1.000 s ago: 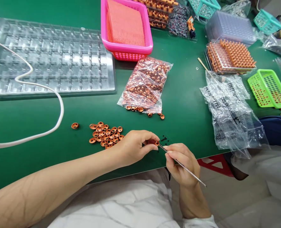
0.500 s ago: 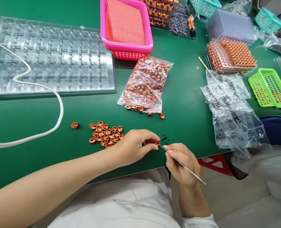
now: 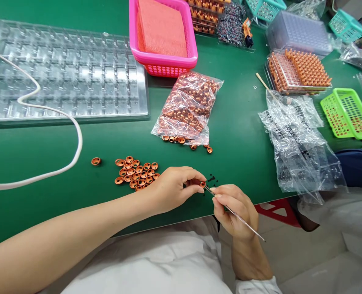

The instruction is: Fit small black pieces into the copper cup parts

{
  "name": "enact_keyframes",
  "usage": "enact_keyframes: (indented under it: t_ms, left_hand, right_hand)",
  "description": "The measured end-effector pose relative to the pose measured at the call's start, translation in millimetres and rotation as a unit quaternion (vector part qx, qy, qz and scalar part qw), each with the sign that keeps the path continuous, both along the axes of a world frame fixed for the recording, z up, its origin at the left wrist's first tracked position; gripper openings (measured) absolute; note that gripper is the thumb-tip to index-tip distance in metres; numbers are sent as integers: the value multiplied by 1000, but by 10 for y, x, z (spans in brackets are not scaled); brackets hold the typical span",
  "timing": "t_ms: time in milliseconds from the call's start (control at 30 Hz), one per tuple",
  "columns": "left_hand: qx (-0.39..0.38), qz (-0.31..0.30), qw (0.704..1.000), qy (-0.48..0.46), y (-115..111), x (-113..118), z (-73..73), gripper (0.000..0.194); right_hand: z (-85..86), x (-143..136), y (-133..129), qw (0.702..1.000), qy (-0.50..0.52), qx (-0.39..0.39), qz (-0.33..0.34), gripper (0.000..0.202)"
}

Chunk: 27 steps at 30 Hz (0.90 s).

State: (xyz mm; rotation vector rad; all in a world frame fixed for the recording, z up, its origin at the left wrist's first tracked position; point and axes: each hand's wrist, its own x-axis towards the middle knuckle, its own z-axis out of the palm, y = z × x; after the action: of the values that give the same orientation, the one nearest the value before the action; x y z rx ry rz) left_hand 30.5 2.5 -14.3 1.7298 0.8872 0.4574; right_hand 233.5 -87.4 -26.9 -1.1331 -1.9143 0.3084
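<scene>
My left hand [image 3: 174,188] pinches one small orange ring [image 3: 202,184] between thumb and fingertips just above the green table [image 3: 238,134]. Beside it, my right hand [image 3: 232,208] grips thin metal tweezers [image 3: 242,220] whose tip meets the ring. A few tiny black parts [image 3: 211,179] lie on the table right by the fingertips. To the left of my left hand lies a cluster of several orange rings [image 3: 136,173], with one stray ring [image 3: 96,161] farther left.
A clear bag of orange rings [image 3: 188,108] lies behind the hands. A pink basket [image 3: 162,34], a clear blister tray [image 3: 64,73], a white cable [image 3: 46,139], crumpled plastic bags [image 3: 294,139], a green basket [image 3: 347,114] and a rack of orange parts [image 3: 298,71] surround them. Another person's dark sleeve [image 3: 356,167] shows at right.
</scene>
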Motion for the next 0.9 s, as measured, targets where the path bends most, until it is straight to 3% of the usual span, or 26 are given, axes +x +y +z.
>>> enact_keyframes:
  t_ms: [167,467,733,900]
  left_hand:
    - [-2,5,1000,-3,7,5,-10,9]
    - [-18,7,1000,-9,5,5,3,11]
    - [-11,-1,1000,-5,2,5,15,11]
    - [-6,-3,1000,-5,-1,4,5,11]
  right_hand:
    - [-13,13,-13,1000,15,3,2,36]
    - [3,23,-32,995,77,29,-59,19]
    - [19,44,-25,995,37,32,-90,27]
    - [41,68,-38,994,76,21,-81,32]
